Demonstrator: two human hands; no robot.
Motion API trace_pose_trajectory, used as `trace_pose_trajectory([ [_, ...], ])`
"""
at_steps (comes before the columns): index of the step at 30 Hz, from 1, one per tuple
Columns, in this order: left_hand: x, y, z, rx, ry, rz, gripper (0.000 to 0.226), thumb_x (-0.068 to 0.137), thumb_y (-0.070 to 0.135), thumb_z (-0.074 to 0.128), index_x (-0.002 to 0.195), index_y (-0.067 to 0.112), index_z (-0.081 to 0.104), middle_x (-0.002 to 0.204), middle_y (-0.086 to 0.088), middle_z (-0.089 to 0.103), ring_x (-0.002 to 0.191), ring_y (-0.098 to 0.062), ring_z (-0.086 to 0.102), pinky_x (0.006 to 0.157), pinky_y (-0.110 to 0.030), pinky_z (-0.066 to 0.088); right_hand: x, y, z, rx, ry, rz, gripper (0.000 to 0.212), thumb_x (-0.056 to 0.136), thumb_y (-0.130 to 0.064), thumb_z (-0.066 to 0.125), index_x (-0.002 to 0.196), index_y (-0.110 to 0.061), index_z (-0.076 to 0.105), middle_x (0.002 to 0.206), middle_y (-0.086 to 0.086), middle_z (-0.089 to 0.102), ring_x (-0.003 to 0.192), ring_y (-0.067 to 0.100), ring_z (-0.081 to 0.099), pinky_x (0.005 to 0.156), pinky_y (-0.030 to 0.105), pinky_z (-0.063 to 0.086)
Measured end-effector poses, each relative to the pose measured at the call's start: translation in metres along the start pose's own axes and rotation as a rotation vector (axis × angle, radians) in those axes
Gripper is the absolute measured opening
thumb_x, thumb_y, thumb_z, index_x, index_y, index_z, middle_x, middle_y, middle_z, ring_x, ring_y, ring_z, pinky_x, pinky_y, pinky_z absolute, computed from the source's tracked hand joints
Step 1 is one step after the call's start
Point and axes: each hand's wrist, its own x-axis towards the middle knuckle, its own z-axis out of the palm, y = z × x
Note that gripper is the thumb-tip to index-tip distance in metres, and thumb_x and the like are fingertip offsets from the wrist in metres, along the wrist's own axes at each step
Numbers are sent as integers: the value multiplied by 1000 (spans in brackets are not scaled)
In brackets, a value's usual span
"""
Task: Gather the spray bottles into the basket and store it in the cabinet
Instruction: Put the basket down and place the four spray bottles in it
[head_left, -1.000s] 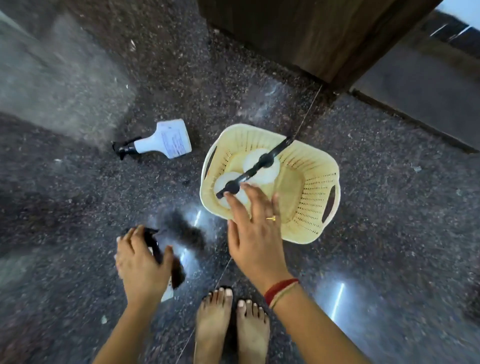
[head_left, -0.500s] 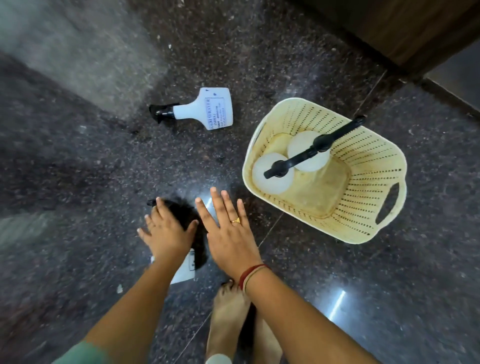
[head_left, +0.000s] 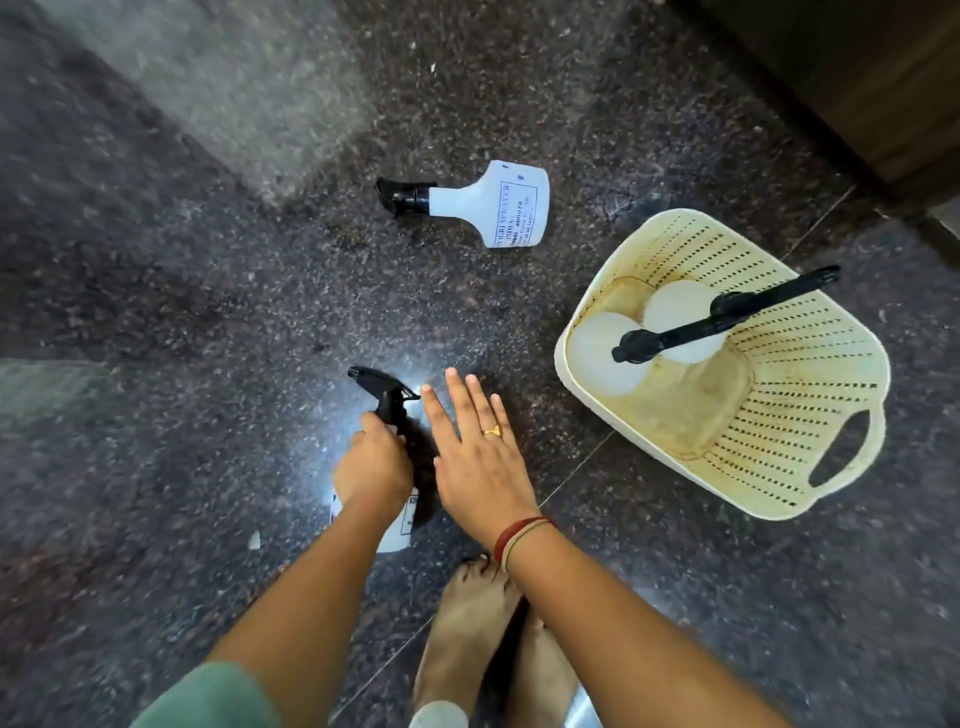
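My left hand (head_left: 371, 467) grips the neck of a white spray bottle (head_left: 397, 525) with a black trigger head, held upright near the floor. My right hand (head_left: 475, 452) hovers just right of it, fingers spread, holding nothing. A second white spray bottle (head_left: 493, 205) lies on its side on the dark floor further ahead, nozzle pointing left. A cream plastic basket (head_left: 821, 395) stands on the floor to the right with two white spray bottles (head_left: 608, 353) upright inside, their black nozzles pointing right.
The floor is dark speckled stone (head_left: 208, 312) with glossy reflections. A wooden cabinet (head_left: 883, 78) fills the top right corner, behind the basket. My bare feet (head_left: 467, 639) stand close below my hands.
My left hand has closed on the near bottle and stood it up, so its black trigger now shows. The right hand stays open beside it. The view shifted, so the basket sits further right.
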Motion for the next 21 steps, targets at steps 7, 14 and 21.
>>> trace_pose_trajectory([
  [7,-21,6,-27,-131,134,134,19,97,30,35,102,12,32,100,-17,62,85,-40,61,62,-41,40,9,-13,-31,197,103,30,62,90,-10,44,148,-16,24,157,11,19,145,29,15,119,41,10],
  [14,-75,47,-103,-420,508,445,38,95,42,32,124,18,28,105,-17,65,81,-42,61,56,-38,34,37,-24,-128,654,318,38,53,96,-27,45,144,-8,32,138,13,48,126,26,46,104,41,38],
  [21,-119,136,-141,-544,568,638,38,95,32,47,129,26,32,115,-2,63,92,-26,62,70,-39,49,-6,-1,-228,898,606,50,50,87,-32,59,131,-12,46,122,-1,61,105,13,63,87,36,52],
])
